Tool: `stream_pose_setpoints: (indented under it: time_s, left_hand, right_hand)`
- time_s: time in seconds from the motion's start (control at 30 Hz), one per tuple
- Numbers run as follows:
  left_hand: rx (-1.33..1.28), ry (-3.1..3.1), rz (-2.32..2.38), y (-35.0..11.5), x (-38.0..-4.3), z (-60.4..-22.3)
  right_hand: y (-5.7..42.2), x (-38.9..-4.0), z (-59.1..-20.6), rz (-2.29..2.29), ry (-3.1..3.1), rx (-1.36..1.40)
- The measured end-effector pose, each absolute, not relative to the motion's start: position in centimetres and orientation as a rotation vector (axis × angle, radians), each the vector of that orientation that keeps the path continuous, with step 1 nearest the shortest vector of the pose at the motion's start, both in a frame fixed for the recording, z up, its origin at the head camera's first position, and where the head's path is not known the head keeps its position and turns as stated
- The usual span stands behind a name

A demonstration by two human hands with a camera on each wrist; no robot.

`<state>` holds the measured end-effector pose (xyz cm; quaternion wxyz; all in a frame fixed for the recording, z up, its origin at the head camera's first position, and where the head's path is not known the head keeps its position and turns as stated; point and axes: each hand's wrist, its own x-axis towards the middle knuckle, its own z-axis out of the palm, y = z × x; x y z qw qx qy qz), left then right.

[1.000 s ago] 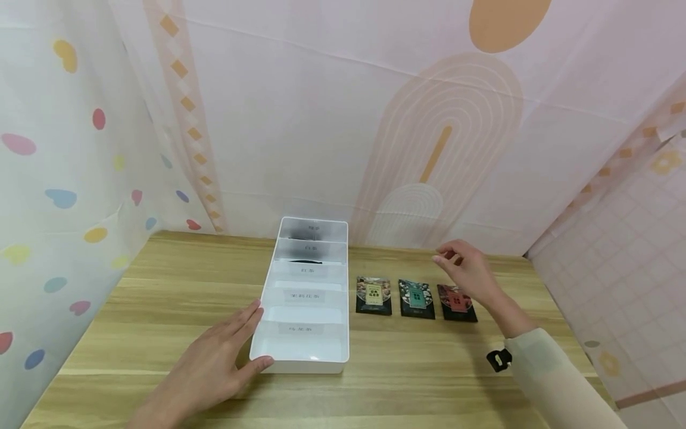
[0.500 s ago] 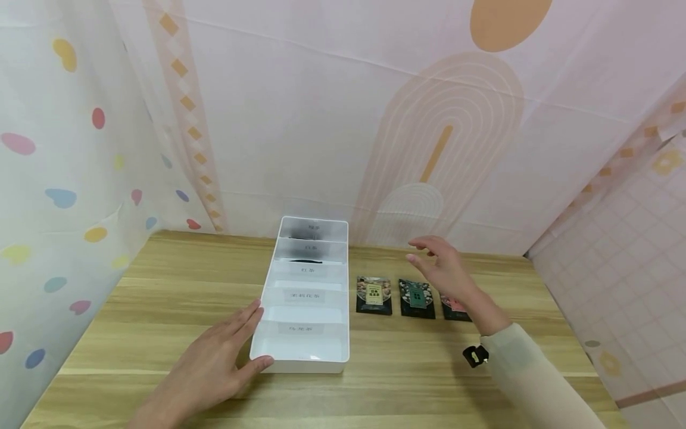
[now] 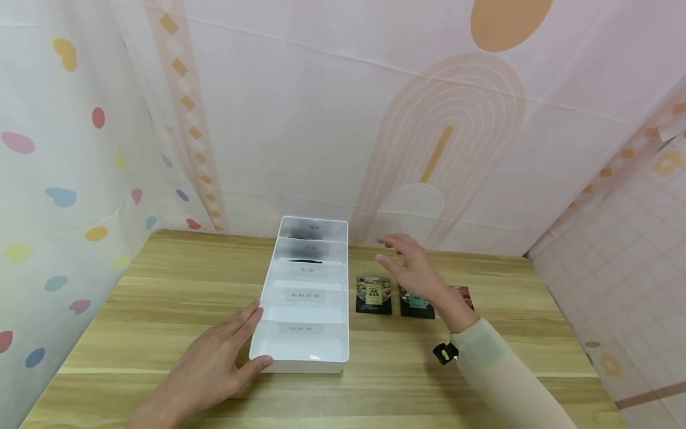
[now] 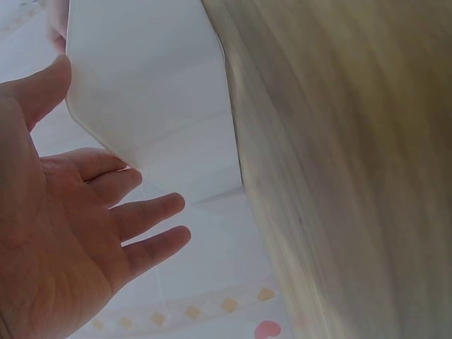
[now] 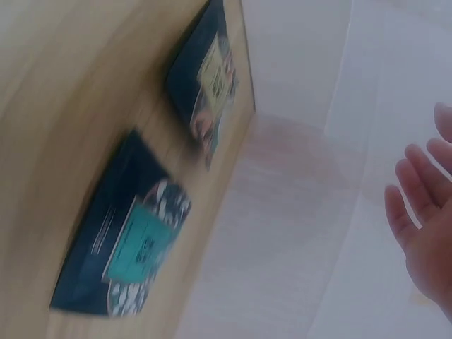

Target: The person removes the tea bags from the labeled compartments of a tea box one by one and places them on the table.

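Note:
A long white divided box (image 3: 345, 333) with labelled compartments stands on the table. Dark packets show in its two far compartments. My left hand (image 3: 211, 354) touches the box's near left corner with thumb and fingers spread; the left wrist view shows those fingers (image 4: 145, 212) mostly straight. To the right of the box lie a packet with a yellow label (image 3: 374, 296), one with a green label (image 3: 418, 302) and a red one (image 3: 463, 295). My right hand (image 3: 415, 268) hovers over the green-labelled packet, fingers loosely bent and holding nothing. My forearm partly covers the red packet.
The wooden table (image 3: 177, 286) runs back to a patterned curtain (image 3: 300, 119), with more curtains at both sides. A black strap-like piece (image 3: 445, 353) hangs by the right sleeve (image 3: 498, 363).
My right hand has moved left from above the red packet to above the green-labelled one. The left hand, box and packets stay where they were.

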<state>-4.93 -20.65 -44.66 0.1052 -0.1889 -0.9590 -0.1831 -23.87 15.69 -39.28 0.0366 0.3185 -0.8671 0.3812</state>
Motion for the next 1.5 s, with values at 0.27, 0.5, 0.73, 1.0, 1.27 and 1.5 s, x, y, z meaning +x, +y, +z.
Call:
stream_pose_setpoints:
  time_s: [0.27,0.5,0.73,1.0,1.27,1.5]
  left_hand:
    - [-0.559,-2.821,-0.542,-20.6,-4.8,-44.6]
    - [-0.56,-2.816,-0.539,-20.6,-4.8,-44.7]
    - [-0.574,-2.79,-0.511,-20.7,-4.9,-44.8]
    - [-0.574,-2.8,-0.516,-20.7,-4.9,-44.9]
    - [-0.57,-2.798,-0.518,-20.6,-4.8,-44.7]
    - [-0.562,-2.809,-0.539,-20.6,-4.7,-44.5]
  right_hand:
    - [13.0,-24.0,-39.8,1.157,-2.652,1.054]
    - [10.9,-24.0,-40.0,1.086,-2.733,1.066]
    - [8.8,-24.6,-40.2,1.108,-2.76,1.101]
    - [6.6,-25.0,-41.2,1.076,-2.845,1.127]
    - [4.6,-25.0,-41.8,1.166,-2.894,1.104]
    - [3.7,-25.4,-42.3,1.222,-2.889,1.092]
